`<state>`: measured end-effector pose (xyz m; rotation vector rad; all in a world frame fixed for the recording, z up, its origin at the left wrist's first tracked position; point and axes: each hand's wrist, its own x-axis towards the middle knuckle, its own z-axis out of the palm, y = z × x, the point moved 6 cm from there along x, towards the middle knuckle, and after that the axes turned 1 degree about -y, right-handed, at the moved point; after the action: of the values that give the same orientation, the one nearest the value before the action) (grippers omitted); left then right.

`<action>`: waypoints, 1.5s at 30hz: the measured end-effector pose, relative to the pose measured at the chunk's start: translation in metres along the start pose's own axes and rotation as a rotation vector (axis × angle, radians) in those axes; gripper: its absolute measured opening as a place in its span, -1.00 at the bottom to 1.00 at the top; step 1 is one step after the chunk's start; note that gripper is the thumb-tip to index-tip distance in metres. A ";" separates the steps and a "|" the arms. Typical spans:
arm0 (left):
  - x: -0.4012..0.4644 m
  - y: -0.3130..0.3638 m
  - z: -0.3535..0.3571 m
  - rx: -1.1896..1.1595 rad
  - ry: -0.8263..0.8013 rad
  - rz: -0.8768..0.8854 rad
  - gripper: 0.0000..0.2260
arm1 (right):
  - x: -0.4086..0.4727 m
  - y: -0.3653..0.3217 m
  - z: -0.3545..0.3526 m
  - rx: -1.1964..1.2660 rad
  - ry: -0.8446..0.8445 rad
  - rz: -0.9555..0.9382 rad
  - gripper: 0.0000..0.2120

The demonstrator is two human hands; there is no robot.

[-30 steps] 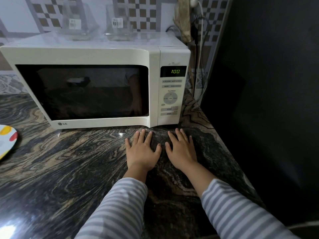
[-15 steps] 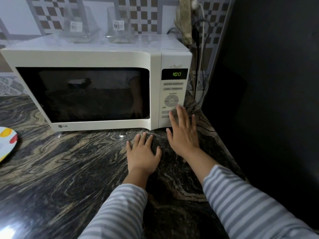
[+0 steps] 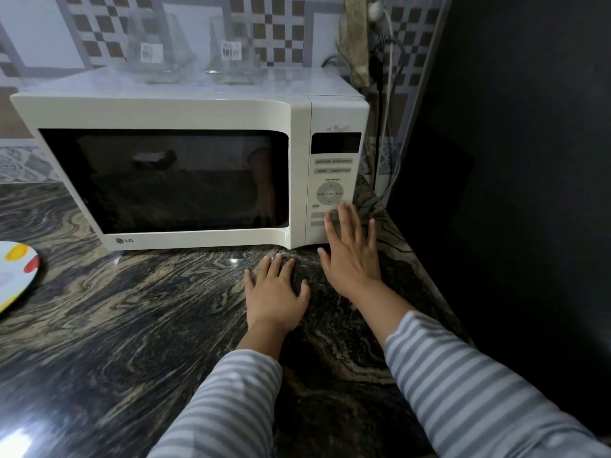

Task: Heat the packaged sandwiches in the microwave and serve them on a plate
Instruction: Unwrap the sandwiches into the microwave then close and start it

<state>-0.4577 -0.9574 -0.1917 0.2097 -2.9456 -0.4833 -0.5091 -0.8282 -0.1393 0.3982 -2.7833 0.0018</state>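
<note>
Two hands are out in front of a closed microwave (image 3: pixel 185 173), and neither has a grip on anything. Far left, a colourful plate (image 3: pixel 16 279) lies on the counter (image 3: pixel 132 325), well apart from the oven; it is bare where it shows. Through the dark door no sandwiches can be made out, so whether they are inside cannot be told. Empty clear packs (image 3: pixel 158 51) stand on the oven's top. The left hand (image 3: pixel 274 292) rests flat on the counter, fingers straight and slightly spread. The right hand (image 3: pixel 350 256) is lifted, fingers straight and spread, its fingertips (image 3: pixel 344 209) at the lower buttons of the control panel (image 3: pixel 332 193), under the round dial.

The risk, as I judge it, lies at those buttons: they sit close together, several fingertips are up at once, and a neighbouring key could be pressed by mistake. The display (image 3: pixel 335 143) is dark, giving no check on what is set.
</note>
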 end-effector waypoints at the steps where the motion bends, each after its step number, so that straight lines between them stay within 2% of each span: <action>1: -0.001 0.000 0.000 -0.010 0.005 0.006 -0.44 | -0.002 0.001 -0.002 0.004 -0.014 -0.005 -0.36; 4: -0.005 0.001 -0.006 -0.112 0.090 0.068 -0.43 | -0.007 0.001 -0.014 0.026 -0.003 -0.030 -0.36; 11: 0.006 0.015 -0.055 -0.420 0.306 0.307 -0.30 | 0.014 0.003 -0.078 0.018 0.156 -0.129 -0.35; 14: 0.022 0.025 -0.087 -0.458 0.418 0.357 -0.29 | 0.031 0.002 -0.111 0.032 0.285 -0.176 -0.35; 18: 0.041 0.040 -0.111 -0.476 0.439 0.437 -0.27 | 0.060 -0.004 -0.144 -0.022 0.358 -0.219 -0.37; 24: 0.058 0.050 -0.106 -0.504 0.407 0.459 -0.29 | 0.095 -0.003 -0.140 -0.096 0.378 -0.213 -0.36; 30: 0.070 0.048 -0.091 -0.494 0.439 0.413 -0.20 | 0.102 0.000 -0.133 -0.176 0.534 -0.262 -0.30; 37: 0.072 0.044 -0.089 -0.452 0.450 0.360 -0.04 | 0.098 0.000 -0.135 -0.293 0.556 -0.292 -0.28; 40: 0.072 0.044 -0.090 -0.444 0.442 0.342 -0.04 | 0.100 0.003 -0.137 -0.293 0.549 -0.374 -0.24; 45: 0.069 0.046 -0.091 -0.383 0.445 0.298 -0.07 | 0.101 0.004 -0.136 -0.251 0.534 -0.380 -0.22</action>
<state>-0.5156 -0.9532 -0.0830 -0.1473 -2.3440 -0.8157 -0.5580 -0.8458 0.0218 0.7310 -2.1190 -0.2836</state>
